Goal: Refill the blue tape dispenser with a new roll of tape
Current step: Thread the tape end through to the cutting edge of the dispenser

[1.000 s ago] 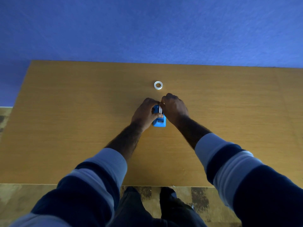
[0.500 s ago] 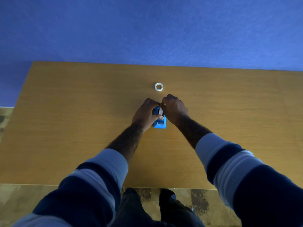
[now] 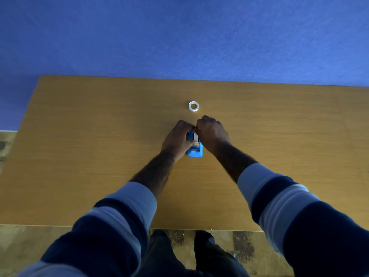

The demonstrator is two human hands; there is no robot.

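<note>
At the middle of the wooden surface (image 3: 99, 156), in the head view, a blue tape dispenser (image 3: 194, 149) sits flat with its near end, a slotted blue block, pointing toward the person. Both hands close around its far half. The left hand (image 3: 176, 140) wraps the dispenser's left side, fingers curled over the top and the thumb laid across the body, so it is clamped on the dispenser. The right hand (image 3: 212, 134) comes in from the right with its fingers bent tightly together at the far end of the dispenser; a pale strip or roll of tape (image 3: 195, 137) shows between the two hands, standing in the dispenser's cradle, and the right hand's fingertips appear to be on it, though the exact grip is hidden by the knuckles.

Just beyond the hands, farther from the person and apart from the dispenser, a small white ring (image 3: 193, 106) lies flat on the surface; whether it is a spent core or a fresh roll cannot be told. Striped dark and light blue sleeves (image 3: 127, 206) are pushed up the forearms. A blue wall (image 3: 179, 37) rises behind the far edge of the surface, and patterned floor (image 3: 30, 246) shows below the near edge.
</note>
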